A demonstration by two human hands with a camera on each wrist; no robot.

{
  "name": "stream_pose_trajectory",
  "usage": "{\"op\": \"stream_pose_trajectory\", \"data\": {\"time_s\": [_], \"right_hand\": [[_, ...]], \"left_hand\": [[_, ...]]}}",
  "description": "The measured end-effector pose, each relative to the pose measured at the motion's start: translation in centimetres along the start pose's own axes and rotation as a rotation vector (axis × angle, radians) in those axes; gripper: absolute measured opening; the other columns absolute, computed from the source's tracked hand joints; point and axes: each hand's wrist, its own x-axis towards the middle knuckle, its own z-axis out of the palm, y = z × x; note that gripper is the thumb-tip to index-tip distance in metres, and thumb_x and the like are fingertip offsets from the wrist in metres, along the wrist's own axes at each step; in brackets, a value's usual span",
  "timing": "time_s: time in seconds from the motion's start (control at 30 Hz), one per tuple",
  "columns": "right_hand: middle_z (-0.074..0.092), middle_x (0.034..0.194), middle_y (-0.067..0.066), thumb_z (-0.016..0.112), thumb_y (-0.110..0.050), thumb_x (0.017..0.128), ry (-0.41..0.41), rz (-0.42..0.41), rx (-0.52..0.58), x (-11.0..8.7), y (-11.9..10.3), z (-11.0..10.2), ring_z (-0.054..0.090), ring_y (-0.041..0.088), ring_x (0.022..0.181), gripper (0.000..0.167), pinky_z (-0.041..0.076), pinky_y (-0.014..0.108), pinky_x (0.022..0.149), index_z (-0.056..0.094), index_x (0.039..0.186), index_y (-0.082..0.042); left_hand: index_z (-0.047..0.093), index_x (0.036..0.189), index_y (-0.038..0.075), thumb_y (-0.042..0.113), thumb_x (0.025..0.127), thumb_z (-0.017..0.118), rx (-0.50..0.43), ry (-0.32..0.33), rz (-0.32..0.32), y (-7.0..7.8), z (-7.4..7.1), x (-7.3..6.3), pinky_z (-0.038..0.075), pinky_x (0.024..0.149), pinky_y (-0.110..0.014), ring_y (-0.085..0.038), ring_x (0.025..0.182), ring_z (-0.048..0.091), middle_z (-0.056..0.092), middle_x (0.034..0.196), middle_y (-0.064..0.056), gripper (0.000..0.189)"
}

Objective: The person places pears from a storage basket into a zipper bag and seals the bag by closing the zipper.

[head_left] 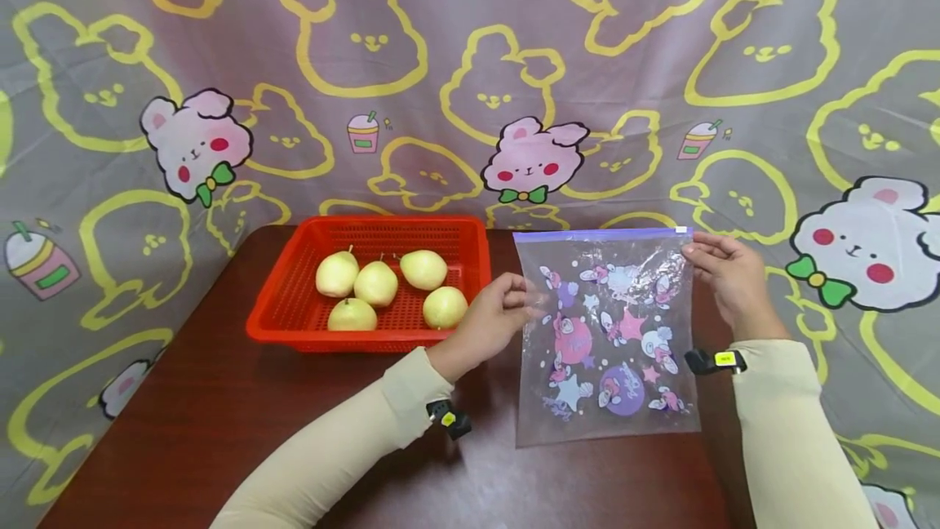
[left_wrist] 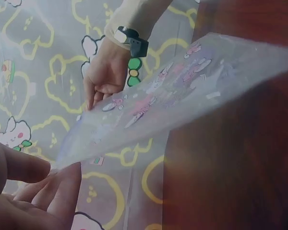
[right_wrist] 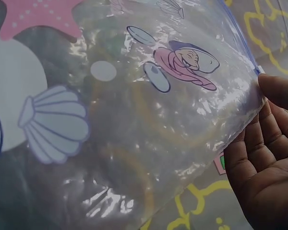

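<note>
A clear zip bag (head_left: pixel 609 333) printed with pink, blue and purple cartoon figures hangs spread out between both hands. A purple zip strip (head_left: pixel 587 236) runs along its top, with a white slider (head_left: pixel 681 229) at the right end. My left hand (head_left: pixel 494 318) pinches the bag's left side below the strip; in the left wrist view, thumb and fingers meet at the film's edge. My right hand (head_left: pixel 734 277) holds the upper right corner, close to the slider. The right wrist view shows the right thumb (right_wrist: pixel 278 91) over the film and the fingers behind it.
Left of the bag, a red plastic basket (head_left: pixel 275 313) stands on the dark brown table (head_left: pixel 213 423). Several yellow pears (head_left: pixel 376 284) lie in it, near the left forearm. A patterned curtain (head_left: pixel 441 15) hangs behind the table and along its sides.
</note>
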Motion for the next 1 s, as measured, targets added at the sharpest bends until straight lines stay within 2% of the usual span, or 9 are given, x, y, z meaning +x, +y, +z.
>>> {"op": "stream_pose_trajectory", "data": {"time_s": [0.13, 0.37, 0.53, 0.73, 0.87, 1.0], "right_hand": [[0.069, 0.083, 0.003, 0.07, 0.006, 0.085, -0.009, -0.008, 0.05, 0.4, -0.9, 0.4, 0.067, 0.011, 0.074, 0.017, 0.054, 0.021, 0.062, 0.072, 0.098, -0.005], [0.068, 0.082, 0.006, 0.068, 0.006, 0.086, -0.022, -0.049, 0.115, 1.1, -3.4, 1.3, 0.068, 0.014, 0.072, 0.014, 0.055, 0.024, 0.064, 0.071, 0.098, -0.001], [0.066, 0.084, 0.011, 0.067, 0.01, 0.085, -0.051, -0.095, 0.233, 1.2, -4.7, 1.4, 0.069, 0.019, 0.073, 0.017, 0.056, 0.029, 0.067, 0.069, 0.101, 0.006], [0.066, 0.087, 0.014, 0.068, 0.009, 0.085, -0.07, -0.118, 0.279, 1.1, -5.3, 1.2, 0.069, 0.021, 0.075, 0.02, 0.057, 0.031, 0.07, 0.066, 0.104, 0.011], [0.067, 0.085, 0.016, 0.061, 0.015, 0.087, -0.122, -0.15, 0.377, 1.1, -5.1, 1.2, 0.069, 0.023, 0.074, 0.014, 0.057, 0.032, 0.069, 0.066, 0.1, 0.013], [0.068, 0.087, 0.021, 0.05, 0.022, 0.09, -0.22, -0.192, 0.566, 1.2, -4.5, 1.4, 0.069, 0.028, 0.075, 0.016, 0.057, 0.035, 0.071, 0.064, 0.095, 0.017]], "left_hand": [[0.053, 0.117, 0.004, 0.0, 0.095, 0.06, 0.015, 0.0, 0.012, 0.4, -0.5, 0.4, 0.054, 0.08, -0.029, -0.016, 0.099, 0.067, 0.068, 0.116, -0.008, 0.024], [0.054, 0.121, 0.01, 0.003, 0.093, 0.063, -0.014, 0.017, 0.042, 1.2, -1.3, 1.1, 0.054, 0.08, -0.031, -0.015, 0.098, 0.067, 0.069, 0.115, -0.001, 0.03], [0.054, 0.122, 0.007, 0.0, 0.094, 0.061, -0.025, 0.015, 0.071, 2.2, -2.0, 1.6, 0.053, 0.085, -0.031, -0.017, 0.102, 0.066, 0.068, 0.117, -0.004, 0.029], [0.055, 0.12, 0.003, -0.008, 0.095, 0.055, -0.008, 0.041, 0.121, 2.8, -2.7, 2.3, 0.052, 0.087, -0.031, -0.021, 0.099, 0.068, 0.068, 0.117, -0.008, 0.027], [0.056, 0.119, 0.003, -0.007, 0.095, 0.056, 0.005, 0.053, 0.114, 2.8, -3.0, 2.6, 0.051, 0.087, -0.03, -0.02, 0.097, 0.068, 0.068, 0.115, -0.008, 0.027], [0.055, 0.121, 0.004, -0.001, 0.095, 0.059, -0.007, 0.058, 0.095, 3.1, -3.4, 2.9, 0.05, 0.09, -0.031, -0.021, 0.097, 0.068, 0.069, 0.112, -0.009, 0.027]]}}
